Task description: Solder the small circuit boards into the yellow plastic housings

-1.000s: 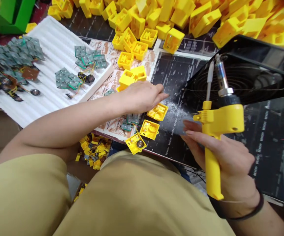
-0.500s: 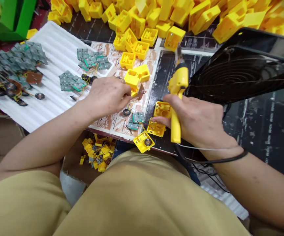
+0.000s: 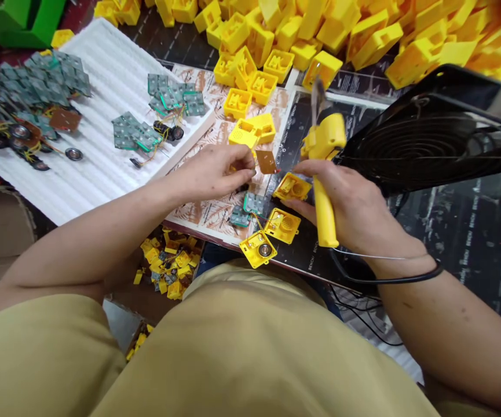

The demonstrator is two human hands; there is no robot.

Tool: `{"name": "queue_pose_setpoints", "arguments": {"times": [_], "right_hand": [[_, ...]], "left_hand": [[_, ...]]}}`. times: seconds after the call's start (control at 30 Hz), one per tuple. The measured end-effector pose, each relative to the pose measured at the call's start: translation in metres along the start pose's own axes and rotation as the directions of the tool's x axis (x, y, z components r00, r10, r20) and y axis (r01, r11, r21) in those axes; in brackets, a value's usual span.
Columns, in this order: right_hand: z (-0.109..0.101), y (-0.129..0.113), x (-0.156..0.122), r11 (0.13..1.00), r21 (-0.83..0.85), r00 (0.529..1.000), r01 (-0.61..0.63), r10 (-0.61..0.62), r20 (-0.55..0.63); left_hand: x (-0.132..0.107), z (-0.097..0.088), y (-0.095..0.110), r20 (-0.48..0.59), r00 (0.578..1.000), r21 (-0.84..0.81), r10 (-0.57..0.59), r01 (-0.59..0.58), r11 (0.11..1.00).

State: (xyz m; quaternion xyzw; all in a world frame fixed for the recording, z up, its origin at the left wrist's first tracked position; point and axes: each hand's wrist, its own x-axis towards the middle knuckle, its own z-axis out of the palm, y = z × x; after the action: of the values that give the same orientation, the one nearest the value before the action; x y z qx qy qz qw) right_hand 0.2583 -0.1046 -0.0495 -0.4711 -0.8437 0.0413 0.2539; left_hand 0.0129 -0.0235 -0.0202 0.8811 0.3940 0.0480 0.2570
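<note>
My right hand (image 3: 346,202) is wrapped around a yellow soldering gun (image 3: 326,174), its metal tip pointing away from me. The thumb and a finger of that hand also reach a tilted open yellow case half (image 3: 292,187). My left hand (image 3: 219,171) is closed in a pinch beside a small brown circuit board (image 3: 266,162); what its fingertips hold is hidden. Near me lie a second yellow case half (image 3: 282,226) and another with a round speaker (image 3: 264,249) in it. Green circuit boards (image 3: 253,204) with thin wires lie just left of them.
Yellow housings (image 3: 250,40) are heaped along the back. A white foam sheet (image 3: 115,75) at left carries green boards and small speakers. A black fan (image 3: 432,133) stands at right. Below the table edge, a carton contains yellow parts (image 3: 167,260).
My right hand has lifted and tilted one case half away from the other. My left hand has shifted right, and the brown board shows more fully beside it. The view has shifted slightly.
</note>
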Motion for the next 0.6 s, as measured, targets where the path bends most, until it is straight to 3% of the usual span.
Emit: {"name": "queue_pose_setpoints", "arguments": {"times": [0.17,0.27,0.37,0.5,0.6], "right_hand": [[-0.006,-0.016,0.02,0.978,0.18,0.995,0.1,-0.094,-0.041],[-0.002,-0.02,0.023,0.915,0.402,1.0,0.024,-0.022,-0.009],[0.004,-0.023,0.016,0.887,0.46,0.998,-0.037,0.059,-0.033],[0.013,-0.03,0.003,0.976,0.216,0.983,0.022,0.018,-0.184],[0.02,-0.037,-0.006,1.0,0.022,0.951,0.012,-0.005,-0.311]], "left_hand": [[-0.005,0.0,0.004,0.056,0.987,0.012,0.148,-0.149,0.989],[-0.009,0.003,0.005,0.057,0.969,0.059,0.239,-0.242,0.968],[-0.014,0.007,0.002,0.006,0.97,0.019,0.243,-0.243,0.97],[-0.017,0.016,-0.006,-0.059,0.99,-0.233,0.129,-0.139,0.962],[-0.017,0.021,-0.009,-0.031,1.0,-0.403,-0.001,-0.011,0.915]]}}
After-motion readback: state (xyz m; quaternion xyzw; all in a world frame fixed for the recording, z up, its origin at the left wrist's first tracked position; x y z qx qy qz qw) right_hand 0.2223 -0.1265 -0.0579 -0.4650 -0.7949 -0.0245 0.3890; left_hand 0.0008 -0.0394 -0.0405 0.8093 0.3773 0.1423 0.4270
